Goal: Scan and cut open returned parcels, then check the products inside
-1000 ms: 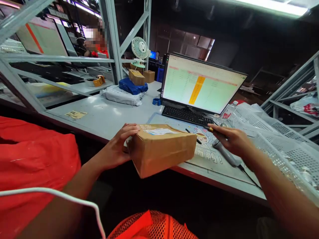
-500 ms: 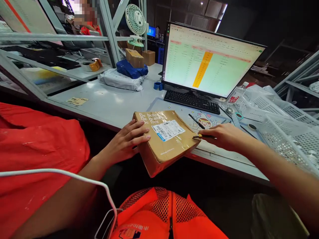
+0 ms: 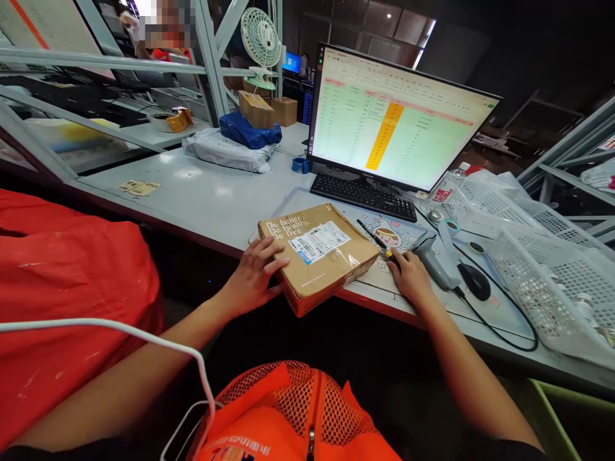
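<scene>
A brown cardboard box point(image 3: 331, 272) lies at the table's front edge, its near corner jutting out past it. White lettering and a shipping label point(image 3: 319, 242) are on its top. My left hand point(image 3: 257, 272) grips the box's left side, fingers over the top edge and the thumb lower down. Just off the right corner, my right hand point(image 3: 410, 278) rests low at the table, fingers curled on a small yellow-and-black utility knife point(image 3: 389, 255), mostly hidden by the hand. A black pen point(image 3: 371, 234) lies just beyond the knife.
Behind the box stand a keyboard point(image 3: 364, 197) and a monitor point(image 3: 350, 128). On the right are a grey barcode scanner point(image 3: 438, 266), a mouse point(image 3: 475, 280) and white plastic baskets point(image 3: 542, 282). Wrapped parcels point(image 3: 230, 153) lie at the back left, near a fan point(image 3: 261, 38).
My right hand has drawn the knife off the box top and down beside its right corner. The box has tilted flatter, and my left hand still holds its left side.
</scene>
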`<state>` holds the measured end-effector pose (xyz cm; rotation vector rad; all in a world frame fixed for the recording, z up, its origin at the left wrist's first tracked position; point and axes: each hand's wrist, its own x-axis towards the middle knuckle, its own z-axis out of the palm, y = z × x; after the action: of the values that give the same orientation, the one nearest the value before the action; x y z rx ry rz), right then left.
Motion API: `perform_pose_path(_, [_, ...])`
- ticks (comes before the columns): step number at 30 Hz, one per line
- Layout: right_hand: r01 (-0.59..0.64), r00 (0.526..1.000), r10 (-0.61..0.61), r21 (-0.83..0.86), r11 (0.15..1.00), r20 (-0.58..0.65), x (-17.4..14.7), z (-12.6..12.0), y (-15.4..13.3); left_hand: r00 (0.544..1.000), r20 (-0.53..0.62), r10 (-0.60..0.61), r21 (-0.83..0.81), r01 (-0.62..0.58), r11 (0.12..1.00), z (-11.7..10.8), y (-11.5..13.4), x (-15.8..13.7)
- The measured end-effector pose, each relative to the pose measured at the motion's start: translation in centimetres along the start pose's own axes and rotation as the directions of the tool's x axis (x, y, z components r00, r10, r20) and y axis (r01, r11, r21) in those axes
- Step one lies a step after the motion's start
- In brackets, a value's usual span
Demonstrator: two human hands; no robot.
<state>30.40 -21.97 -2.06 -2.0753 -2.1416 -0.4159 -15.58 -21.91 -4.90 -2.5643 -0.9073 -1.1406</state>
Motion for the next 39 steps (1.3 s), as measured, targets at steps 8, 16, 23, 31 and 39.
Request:
perform_pose_path(8, [0.046,0.987,-0.027,0.122,0.991,-0.157,0.1,1.8,0.5,0.905,0.418,0.078,-0.244,0.029,0.969,-6.5,2.3,9.2])
perform_pose_path(16, [0.095,0.953,-0.021,0.229,0.969,-0.302,-0.3,2.8,0.6,0.572,0.819,-0.03,-0.087,0.176,0.981,-1.7,4.5,15.0])
perform_pose_path(23, [0.08,0.953,-0.014,0.208,0.975,-0.302,-0.1,2.6,0.0,0.563,0.827,-0.002,-0.117,0.176,0.977,-2.1,3.9,14.9])
perform_pose_path(31, [0.043,0.964,0.025,0.247,0.968,-0.264,-0.5,1.8,-0.1,0.79,0.607,0.086,-0.259,0.094,0.961,-0.7,2.8,13.3])
perform_pose_path(39, [0.034,0.969,0.031,0.257,0.966,-0.244,-0.4,1.6,0.0,0.788,0.584,0.194,-0.358,0.036,0.933,0.0,1.5,17.8])
